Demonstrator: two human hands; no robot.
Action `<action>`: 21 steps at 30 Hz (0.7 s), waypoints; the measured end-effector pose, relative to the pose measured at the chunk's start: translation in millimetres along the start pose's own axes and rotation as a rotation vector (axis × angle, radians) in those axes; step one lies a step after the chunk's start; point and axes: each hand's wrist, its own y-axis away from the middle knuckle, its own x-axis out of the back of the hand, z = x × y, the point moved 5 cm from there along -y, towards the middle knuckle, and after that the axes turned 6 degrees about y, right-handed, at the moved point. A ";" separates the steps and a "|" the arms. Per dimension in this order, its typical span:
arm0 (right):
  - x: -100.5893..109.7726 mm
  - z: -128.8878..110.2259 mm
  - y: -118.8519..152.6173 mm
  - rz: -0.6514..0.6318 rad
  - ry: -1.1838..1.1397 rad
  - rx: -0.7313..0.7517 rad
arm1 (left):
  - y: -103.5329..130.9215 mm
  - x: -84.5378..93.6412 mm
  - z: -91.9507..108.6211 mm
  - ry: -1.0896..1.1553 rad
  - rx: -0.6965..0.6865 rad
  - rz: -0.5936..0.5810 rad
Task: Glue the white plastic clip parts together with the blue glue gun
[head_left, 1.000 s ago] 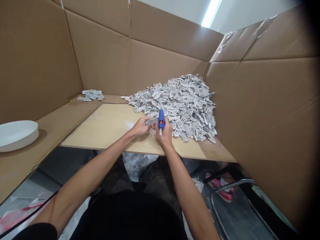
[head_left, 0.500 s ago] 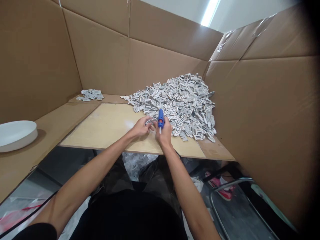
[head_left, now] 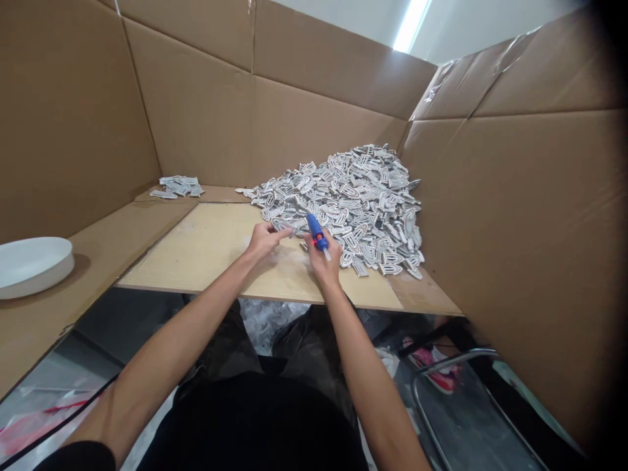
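My right hand (head_left: 326, 259) is closed around a blue glue gun (head_left: 316, 230), its nozzle directed away from me and up to the left. A pale stick juts from its back end, and a small red light shows beside the fingers. In my left hand (head_left: 263, 240), thumb and fingers pinch a grey-white slotted plastic piece (head_left: 282, 226), partly covered by the fingers. The piece is just left of the gun; whether the nozzle touches it, I cannot tell. Behind both hands lies a large heap of similar slotted pieces (head_left: 348, 190).
A smaller pile of pieces (head_left: 180, 186) sits at the back left. A white round dish (head_left: 36, 265) stands on the left ledge. Cardboard walls (head_left: 314, 124) enclose the pale board (head_left: 196, 252). A metal-framed chair (head_left: 456, 356) and a pink shoe (head_left: 436, 369) are below right.
My left hand has moved left and slightly up with the slotted piece, away from my right hand. The glue gun has tilted, its nozzle swinging left and its stick right.
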 end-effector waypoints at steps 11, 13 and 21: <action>-18.5 8.6 1.8 -0.255 -0.112 -0.073 | 2.9 -11.9 -5.0 0.193 0.033 -0.074; -19.3 9.0 1.8 -0.276 -0.115 -0.089 | 3.4 -12.3 -4.4 0.165 0.059 -0.101; -21.5 8.0 1.2 -0.289 -0.117 -0.123 | 7.2 -14.6 0.1 0.113 0.043 -0.187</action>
